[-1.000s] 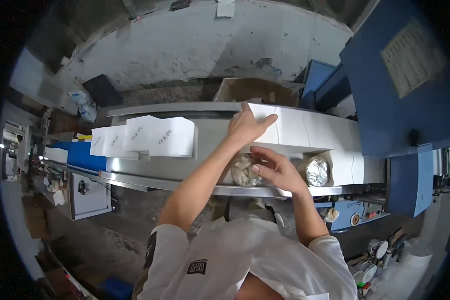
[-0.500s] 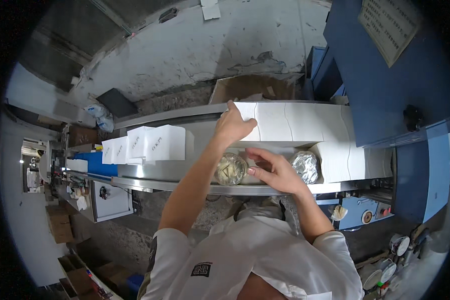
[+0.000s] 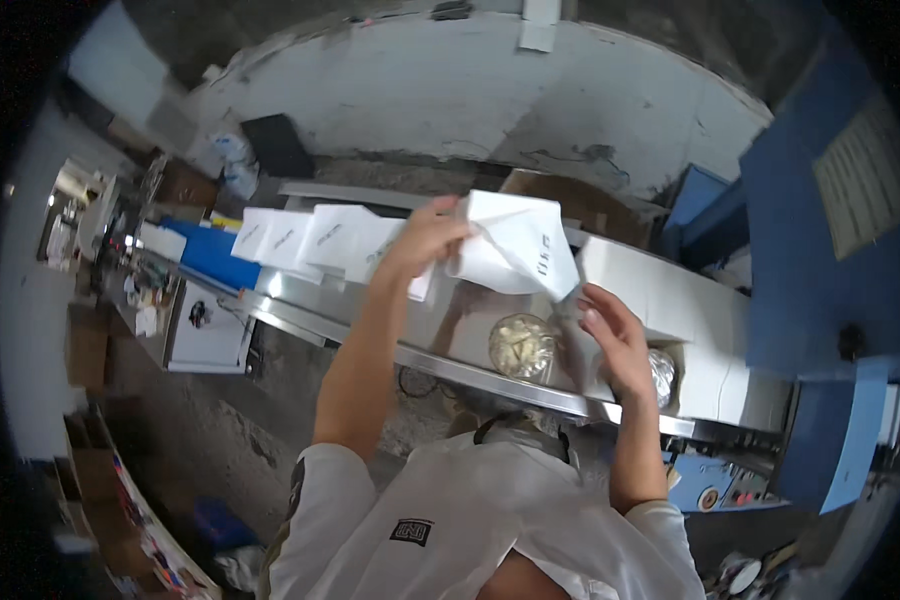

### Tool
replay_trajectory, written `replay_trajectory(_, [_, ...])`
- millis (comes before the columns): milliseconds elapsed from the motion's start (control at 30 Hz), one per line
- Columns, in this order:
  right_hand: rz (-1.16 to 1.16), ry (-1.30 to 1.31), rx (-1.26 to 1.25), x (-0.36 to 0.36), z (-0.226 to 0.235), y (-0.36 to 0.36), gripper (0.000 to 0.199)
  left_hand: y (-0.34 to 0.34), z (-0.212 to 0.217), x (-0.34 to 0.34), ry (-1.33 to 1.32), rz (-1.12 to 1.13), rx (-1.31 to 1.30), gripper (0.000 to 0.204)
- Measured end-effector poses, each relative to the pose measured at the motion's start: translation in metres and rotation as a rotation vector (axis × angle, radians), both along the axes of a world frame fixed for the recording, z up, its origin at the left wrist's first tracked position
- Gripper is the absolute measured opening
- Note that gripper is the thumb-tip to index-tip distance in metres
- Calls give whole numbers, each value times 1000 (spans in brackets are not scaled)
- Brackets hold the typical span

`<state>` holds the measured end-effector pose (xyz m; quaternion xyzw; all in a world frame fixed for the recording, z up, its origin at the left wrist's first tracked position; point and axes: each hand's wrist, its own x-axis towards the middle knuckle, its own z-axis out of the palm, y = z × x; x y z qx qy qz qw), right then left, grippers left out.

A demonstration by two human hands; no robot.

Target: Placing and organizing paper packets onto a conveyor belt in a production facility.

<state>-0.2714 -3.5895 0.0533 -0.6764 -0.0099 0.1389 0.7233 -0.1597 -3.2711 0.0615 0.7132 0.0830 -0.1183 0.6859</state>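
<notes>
My left hand [image 3: 425,238] pinches the left edge of a white printed paper sheet [image 3: 520,240], raised over the steel conveyor table [image 3: 460,330]. The sheet is bent, and its lower right corner points down to my right hand [image 3: 618,345]. The fingers of my right hand are bent and close at that corner. Below the sheet, a round, clear-topped container [image 3: 522,346] with pale contents sits on the table. Beside my right wrist, a silvery wrapped round thing [image 3: 661,374] is partly hidden.
White printed sheets [image 3: 345,240] lie overlapping at the left. A long row of packed white paper [image 3: 670,300] runs along the right, up to a blue machine [image 3: 820,260]. Behind the table stand a cardboard box [image 3: 540,188] and a stained wall [image 3: 420,100].
My left hand has moved off the packed white paper and now has a printed sheet lifted. My right hand has moved from the round container to the sheet's corner. The view has turned.
</notes>
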Motion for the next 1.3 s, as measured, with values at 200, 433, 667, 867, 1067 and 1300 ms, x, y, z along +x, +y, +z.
replay_trajectory(200, [-39, -53, -99, 0, 0, 8, 47, 162, 12, -32, -78, 209, -102, 53])
replay_trajectory(433, [-31, -39, -169, 2, -4, 12, 51, 237, -23, -31, 30, 230, -89, 55])
replay_trajectory(667, [-11, -81, -210, 0, -5, 10, 48, 217, 6, -33, -51, 87, 311, 76])
replay_trajectory(867, [-28, -70, -155, -5, -6, 3, 50, 166, 35, -3, -582, 636, 970, 68])
replay_trajectory(1067, [58, -104, -85, 0, -6, 5, 56, -19, 41, -48, -337, 4, 594, 65])
replay_trajectory(1300, [55, -126, -19, -29, -8, -24, 54, -222, -4, 4, -71, -394, 643, 120])
